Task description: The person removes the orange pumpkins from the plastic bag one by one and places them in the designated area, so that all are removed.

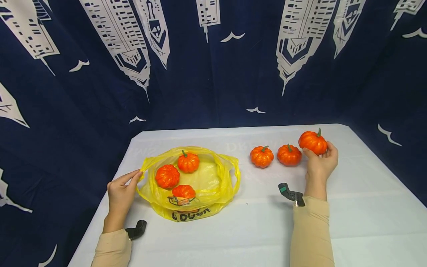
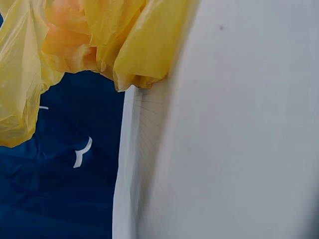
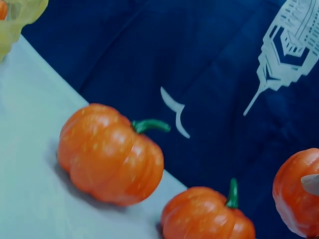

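Observation:
My left hand (image 1: 122, 194) pinches the left handle of a yellow plastic bag (image 1: 228, 200), whose mouth is spread wide. Inside lie several small orange pumpkins, such as one with a green stem (image 1: 188, 162). In the left wrist view the bag (image 2: 149, 45) fills the upper left; the hand itself does not show there. At the right, my right hand (image 1: 321, 167) grips a pumpkin (image 1: 311, 142) by its lower part, stem up. Two more pumpkins stand on the table to its left, a nearer one (image 1: 289, 155) and a farther one (image 1: 261, 156).
A white cloth covers the table (image 1: 260, 230). Behind it hangs a dark blue curtain (image 1: 213, 81) printed with white buildings and birds. Black wrist cameras stick out from the left wrist (image 1: 136, 230) and the right wrist (image 1: 291, 193).

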`<state>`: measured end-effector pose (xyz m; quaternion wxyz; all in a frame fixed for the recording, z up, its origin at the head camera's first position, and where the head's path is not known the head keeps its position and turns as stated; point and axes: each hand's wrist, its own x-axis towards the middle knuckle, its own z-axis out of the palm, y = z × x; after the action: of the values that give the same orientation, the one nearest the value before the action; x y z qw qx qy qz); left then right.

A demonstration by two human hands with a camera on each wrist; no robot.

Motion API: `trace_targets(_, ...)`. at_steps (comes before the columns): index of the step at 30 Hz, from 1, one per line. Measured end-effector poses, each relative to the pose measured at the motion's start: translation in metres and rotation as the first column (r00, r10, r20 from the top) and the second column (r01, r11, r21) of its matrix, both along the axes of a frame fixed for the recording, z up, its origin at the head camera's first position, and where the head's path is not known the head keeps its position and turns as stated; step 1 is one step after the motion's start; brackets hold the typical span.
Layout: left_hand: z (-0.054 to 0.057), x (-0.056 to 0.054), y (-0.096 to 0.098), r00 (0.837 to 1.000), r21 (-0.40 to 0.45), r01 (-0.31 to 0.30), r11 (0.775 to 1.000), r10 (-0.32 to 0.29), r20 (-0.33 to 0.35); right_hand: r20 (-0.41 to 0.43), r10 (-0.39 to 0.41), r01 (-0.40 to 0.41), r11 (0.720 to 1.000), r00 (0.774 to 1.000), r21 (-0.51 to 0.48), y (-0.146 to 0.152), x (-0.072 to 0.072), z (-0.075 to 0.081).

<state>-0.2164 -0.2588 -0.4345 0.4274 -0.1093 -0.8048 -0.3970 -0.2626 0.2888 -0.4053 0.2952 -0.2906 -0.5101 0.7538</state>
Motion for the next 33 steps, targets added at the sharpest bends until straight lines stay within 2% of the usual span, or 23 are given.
trace_targets(11, 0.0, -0.001, 0.001, 1.0, 0.004, 0.002, 1.0, -0.002, 0.007, 0.006, -0.091, 0.091, 0.993, 0.996, -0.07, 0.019, 0.0, -0.019)
trace_targets(20, -0.001, -0.001, 0.0, 1.0, 0.003, 0.006, 1.0, -0.006, 0.002, 0.05, -0.096, 0.099, 0.993, 0.994, -0.067, 0.025, 0.001, -0.03)
trace_targets(26, -0.001, -0.001, 0.0, 1.0, 0.002, 0.0, 1.0, 0.0, 0.015, 0.11, -0.094, 0.094, 0.996, 0.99, 0.004, 0.031, 0.0, -0.037)
trace_targets(33, 0.0, -0.001, 0.0, 1.0, -0.005, -0.013, 1.0, 0.014, 0.009, 0.141, -0.082, 0.073, 0.995, 0.987, 0.067, 0.034, -0.002, -0.044)
